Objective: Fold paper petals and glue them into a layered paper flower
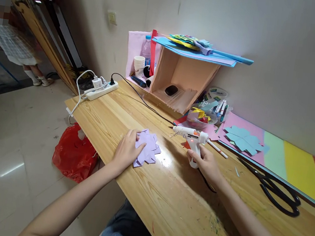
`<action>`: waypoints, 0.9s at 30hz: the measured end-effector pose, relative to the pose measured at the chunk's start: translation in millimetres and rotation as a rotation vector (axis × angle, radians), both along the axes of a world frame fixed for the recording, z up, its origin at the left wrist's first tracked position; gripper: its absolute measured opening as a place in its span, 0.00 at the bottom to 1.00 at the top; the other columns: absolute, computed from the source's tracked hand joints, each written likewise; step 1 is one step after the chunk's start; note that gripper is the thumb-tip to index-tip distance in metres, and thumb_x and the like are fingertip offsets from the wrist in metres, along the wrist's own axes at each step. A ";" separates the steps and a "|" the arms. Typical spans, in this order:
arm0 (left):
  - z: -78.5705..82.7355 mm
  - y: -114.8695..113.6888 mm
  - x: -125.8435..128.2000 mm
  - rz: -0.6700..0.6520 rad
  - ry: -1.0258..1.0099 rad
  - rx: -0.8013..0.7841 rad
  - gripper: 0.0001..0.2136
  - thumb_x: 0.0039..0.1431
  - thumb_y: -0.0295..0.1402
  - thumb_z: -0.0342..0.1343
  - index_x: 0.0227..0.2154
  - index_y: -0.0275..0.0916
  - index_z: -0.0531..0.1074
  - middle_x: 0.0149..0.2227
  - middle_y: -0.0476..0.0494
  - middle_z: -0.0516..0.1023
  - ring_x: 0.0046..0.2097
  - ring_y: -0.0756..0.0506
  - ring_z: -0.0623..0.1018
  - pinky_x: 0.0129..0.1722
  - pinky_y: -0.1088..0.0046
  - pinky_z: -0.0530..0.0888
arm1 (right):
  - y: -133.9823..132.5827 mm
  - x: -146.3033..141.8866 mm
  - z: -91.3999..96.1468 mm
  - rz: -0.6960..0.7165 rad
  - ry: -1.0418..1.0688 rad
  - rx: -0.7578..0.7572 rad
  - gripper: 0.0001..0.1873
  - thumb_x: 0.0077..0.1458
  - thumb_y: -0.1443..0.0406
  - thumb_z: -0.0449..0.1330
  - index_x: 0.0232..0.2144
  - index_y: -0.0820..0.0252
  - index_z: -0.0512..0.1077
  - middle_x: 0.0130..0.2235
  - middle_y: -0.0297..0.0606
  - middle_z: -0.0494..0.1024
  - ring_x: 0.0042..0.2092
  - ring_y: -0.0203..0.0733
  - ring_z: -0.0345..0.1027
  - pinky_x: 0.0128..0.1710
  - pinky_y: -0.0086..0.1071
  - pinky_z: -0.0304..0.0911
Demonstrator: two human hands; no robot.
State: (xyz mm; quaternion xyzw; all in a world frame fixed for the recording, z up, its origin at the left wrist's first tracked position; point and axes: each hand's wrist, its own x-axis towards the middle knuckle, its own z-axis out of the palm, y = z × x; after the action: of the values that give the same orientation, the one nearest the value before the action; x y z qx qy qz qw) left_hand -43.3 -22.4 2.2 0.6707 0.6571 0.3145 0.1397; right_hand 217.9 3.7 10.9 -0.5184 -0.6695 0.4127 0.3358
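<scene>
A purple paper flower (148, 148) with folded, pointed petals lies on the wooden table. My left hand (127, 147) is closed on its left edge, thumb on top and the other fingers at the far side. To the right, a white hot glue gun (192, 133) is gripped by the handle in my right hand (202, 159). Its nozzle points left, above the table and past the far side of the flower, and a small red light glows on its body. My right fingers are partly hidden behind the handle.
Large black scissors (277, 190) lie right, beside coloured paper sheets (296, 163) and a light-blue paper flower (244, 140). Behind are a bowl of scraps (202, 118) and a cardboard box (190, 74). A power strip (101, 90) sits at the left edge; a red bag (74, 153) is below. A person stands far left.
</scene>
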 end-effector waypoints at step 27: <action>12.3 -33.8 8.6 0.170 0.262 0.037 0.27 0.52 0.47 0.50 0.51 0.36 0.58 0.50 0.34 0.62 0.52 0.36 0.62 0.50 0.57 0.61 | 18.4 -16.9 10.6 0.268 0.002 -0.177 0.17 0.53 0.56 0.50 0.24 0.63 0.70 0.26 0.38 0.74 0.26 0.35 0.63 0.27 0.28 0.56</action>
State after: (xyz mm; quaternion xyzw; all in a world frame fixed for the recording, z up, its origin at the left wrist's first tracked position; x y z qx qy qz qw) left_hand -34.7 -56.2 14.5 0.6501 0.7184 0.2471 0.0134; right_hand 201.0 22.2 21.5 -0.4514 -0.6933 0.5118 0.2315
